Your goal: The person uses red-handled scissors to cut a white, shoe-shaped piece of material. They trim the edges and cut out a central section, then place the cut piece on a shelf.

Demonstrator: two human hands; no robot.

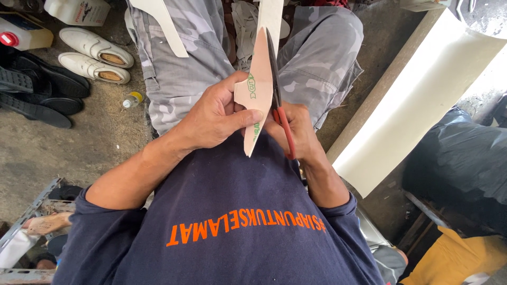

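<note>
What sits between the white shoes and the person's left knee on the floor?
Head view: a small plastic bottle with a yellow cap lies on the concrete floor between the white shoes and the camouflage trouser leg.

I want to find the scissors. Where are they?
In the head view, the red-handled scissors are at the middle, in the right hand, blades along the right edge of the tan sheet piece the left hand holds.

I see a white plastic jug (78,10) with a pale label standing on the floor at the far left, cut off by the top edge. Just left of it sits a cream container with a red round cap (20,36). A small clear bottle with a yellow label (132,99) lies on the floor near the white shoes (95,55). No signs or screens show.
</note>
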